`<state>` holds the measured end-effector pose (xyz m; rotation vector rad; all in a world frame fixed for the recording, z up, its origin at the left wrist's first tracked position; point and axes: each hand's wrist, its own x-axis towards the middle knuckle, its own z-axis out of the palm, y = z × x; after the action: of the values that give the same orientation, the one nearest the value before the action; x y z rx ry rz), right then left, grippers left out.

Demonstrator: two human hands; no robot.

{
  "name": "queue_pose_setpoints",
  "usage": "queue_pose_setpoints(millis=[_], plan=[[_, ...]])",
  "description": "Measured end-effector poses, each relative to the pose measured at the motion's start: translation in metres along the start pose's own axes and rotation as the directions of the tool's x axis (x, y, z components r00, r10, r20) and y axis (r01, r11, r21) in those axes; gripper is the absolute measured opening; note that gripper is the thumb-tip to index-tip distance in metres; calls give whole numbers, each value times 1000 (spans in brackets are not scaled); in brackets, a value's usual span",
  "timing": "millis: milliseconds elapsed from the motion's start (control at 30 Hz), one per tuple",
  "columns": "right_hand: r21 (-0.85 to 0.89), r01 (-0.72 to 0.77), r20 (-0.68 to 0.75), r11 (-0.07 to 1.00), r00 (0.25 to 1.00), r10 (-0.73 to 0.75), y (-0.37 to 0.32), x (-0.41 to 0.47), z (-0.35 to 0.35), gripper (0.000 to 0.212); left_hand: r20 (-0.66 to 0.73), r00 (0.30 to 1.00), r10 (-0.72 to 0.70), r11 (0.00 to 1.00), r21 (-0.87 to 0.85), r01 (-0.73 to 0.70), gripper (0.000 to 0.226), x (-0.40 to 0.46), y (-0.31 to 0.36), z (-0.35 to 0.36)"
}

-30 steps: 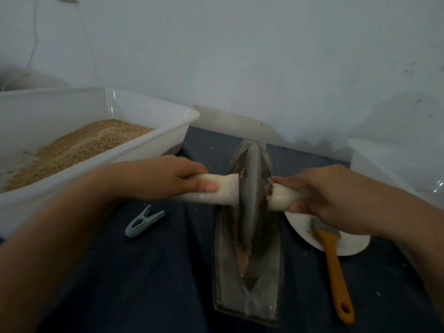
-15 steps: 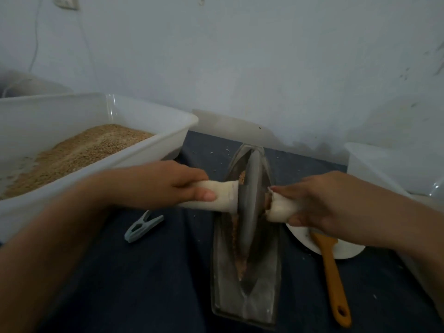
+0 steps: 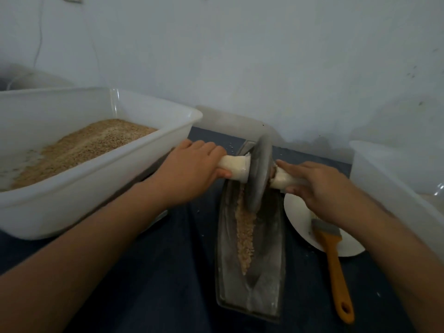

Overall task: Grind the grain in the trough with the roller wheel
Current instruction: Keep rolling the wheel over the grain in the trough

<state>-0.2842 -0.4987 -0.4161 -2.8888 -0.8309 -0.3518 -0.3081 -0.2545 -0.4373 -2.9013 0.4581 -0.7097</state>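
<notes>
The roller wheel [image 3: 259, 174] has rolled away from the person since a moment ago. Before, it sat near the middle of the trough [image 3: 252, 239]. Now it is up at the far end, close to the wall. More of the crushed grain [image 3: 245, 233] shows in the groove on the near side of it. The green clip that lay by the left arm before is hidden now.

The wheel is a thin grey metal disc. It stands on its edge in the groove and leans a little to the right. A pale handle [image 3: 234, 168] sticks out on each side of it. The trough is long, grey and boat-shaped, and lies on a dark blue cloth [image 3: 149, 272]. The grain is a thin tan line along the bottom of the groove.

The left hand [image 3: 192, 169] grips the left side of the handle, with fingers wrapped over the top and the thumb underneath. The right hand [image 3: 314, 186] holds the right side, with fingers curled over it and one finger stretched toward the wheel.

A big white tub [image 3: 101, 188] with more grain stands to the left. To the right, a brush [image 3: 332, 263] with an orange handle rests on a white plate [image 3: 299, 217]. Another white tub [image 3: 394, 179] stands beyond it.
</notes>
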Motion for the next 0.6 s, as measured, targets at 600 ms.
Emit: queue_pose_setpoints(millis=[600], plan=[[-37,17,46,999,999,-16,-6,-1,-8,56,137,990,13,973,-228,19,36,-10,-5,-14]])
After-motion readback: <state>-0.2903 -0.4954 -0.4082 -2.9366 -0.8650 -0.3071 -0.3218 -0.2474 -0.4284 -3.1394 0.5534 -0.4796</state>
